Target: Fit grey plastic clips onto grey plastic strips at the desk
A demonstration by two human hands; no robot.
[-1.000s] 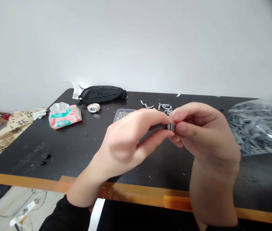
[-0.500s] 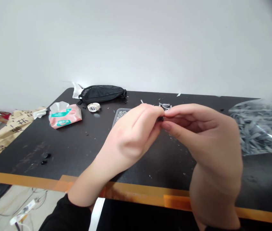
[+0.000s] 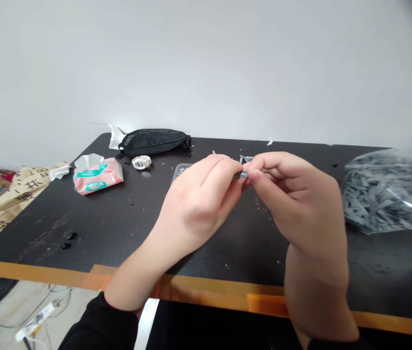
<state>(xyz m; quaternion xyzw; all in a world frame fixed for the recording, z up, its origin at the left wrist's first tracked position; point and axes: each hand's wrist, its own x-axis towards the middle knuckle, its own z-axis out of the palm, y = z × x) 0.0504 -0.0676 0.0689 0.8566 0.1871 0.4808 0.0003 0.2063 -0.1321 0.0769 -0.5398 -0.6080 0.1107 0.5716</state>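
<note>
My left hand point(image 3: 202, 197) and my right hand point(image 3: 299, 201) meet fingertip to fingertip above the table. A small grey strip point(image 3: 243, 174) shows between them, pinched by both hands; most of it is hidden by the fingers. Behind my left hand, a clear plastic container point(image 3: 179, 170) is mostly covered from view. Just beyond the fingertips lie several loose grey strips point(image 3: 246, 158). To the right of my right hand rests a clear bag point(image 3: 391, 194) full of similar grey strips.
A tissue pack point(image 3: 98, 176), a white watch-like object point(image 3: 142, 163) and a black mesh pouch point(image 3: 157, 141) are at the back left. Small black pieces point(image 3: 69, 235) lie nearer the front. Orange tape point(image 3: 206, 290) lines the table's front edge; a wall point(image 3: 206, 68) rises behind.
My right hand has shifted slightly left and its fingers have closed in more. The grey strip between the fingertips now shows more clearly. My left hand is almost still.
</note>
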